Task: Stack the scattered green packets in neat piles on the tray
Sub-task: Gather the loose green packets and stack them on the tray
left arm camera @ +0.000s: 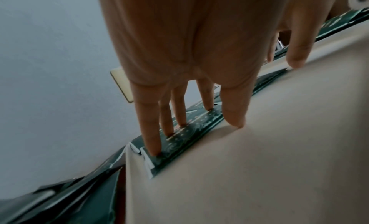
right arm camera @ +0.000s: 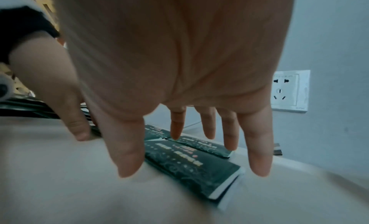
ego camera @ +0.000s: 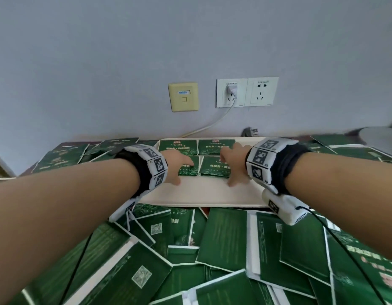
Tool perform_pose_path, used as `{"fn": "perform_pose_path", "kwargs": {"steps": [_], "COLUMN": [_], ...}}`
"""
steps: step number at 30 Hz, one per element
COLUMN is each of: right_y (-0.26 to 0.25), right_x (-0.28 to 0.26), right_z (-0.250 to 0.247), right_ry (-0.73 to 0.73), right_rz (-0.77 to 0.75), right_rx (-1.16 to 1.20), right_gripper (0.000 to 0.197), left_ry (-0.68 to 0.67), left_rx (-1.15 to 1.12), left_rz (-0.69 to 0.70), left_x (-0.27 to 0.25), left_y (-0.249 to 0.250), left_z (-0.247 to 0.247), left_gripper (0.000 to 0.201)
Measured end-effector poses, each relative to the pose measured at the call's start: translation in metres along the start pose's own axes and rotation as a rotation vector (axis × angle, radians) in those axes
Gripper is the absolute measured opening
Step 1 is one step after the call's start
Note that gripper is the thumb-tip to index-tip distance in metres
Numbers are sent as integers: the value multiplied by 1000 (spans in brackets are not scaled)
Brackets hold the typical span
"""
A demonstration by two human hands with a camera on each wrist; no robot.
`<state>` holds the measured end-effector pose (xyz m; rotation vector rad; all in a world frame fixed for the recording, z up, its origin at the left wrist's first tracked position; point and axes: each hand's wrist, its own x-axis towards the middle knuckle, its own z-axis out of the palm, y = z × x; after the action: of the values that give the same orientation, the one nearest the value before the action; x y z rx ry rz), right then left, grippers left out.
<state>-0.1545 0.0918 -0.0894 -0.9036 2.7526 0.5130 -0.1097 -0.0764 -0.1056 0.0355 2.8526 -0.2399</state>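
Green packets (ego camera: 186, 169) piled near tray (ego camera: 203, 194) far edge; left hand (ego camera: 177, 166) flat on left pile, right hand (ego camera: 232, 164) spread over right pile (ego camera: 216, 169), gripping nothing.

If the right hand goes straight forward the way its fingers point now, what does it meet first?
Probably the far right pile of packets on the tray: the right hand, fingers spread, points across the near right pile toward it. Beyond comes the wall. Depth is unclear.
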Motion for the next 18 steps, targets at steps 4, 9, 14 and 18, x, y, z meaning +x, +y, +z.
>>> {"fn": "perform_pose_path", "kwargs": {"steps": [4,9,14,18], "right_y": [-10,-12,-10,-8], "right_x": [-4,-1,5,3], "right_z": [7,14,13,13], "right_ry": [-71,-94,-91,-98], "right_rz": [-97,-85,-50,-39], "right_rx": [44,140,218,244], "right_gripper": [73,72,71,71], "left_ry": [26,27,20,-5], "left_rx": [12,6,28,72], "left_rz": [-2,-20,-44,-74], "left_x": [-1,1,4,8], "left_y": [1,1,-2,-3], "left_z": [0,1,2,0], "left_gripper": [61,59,59,57]}}
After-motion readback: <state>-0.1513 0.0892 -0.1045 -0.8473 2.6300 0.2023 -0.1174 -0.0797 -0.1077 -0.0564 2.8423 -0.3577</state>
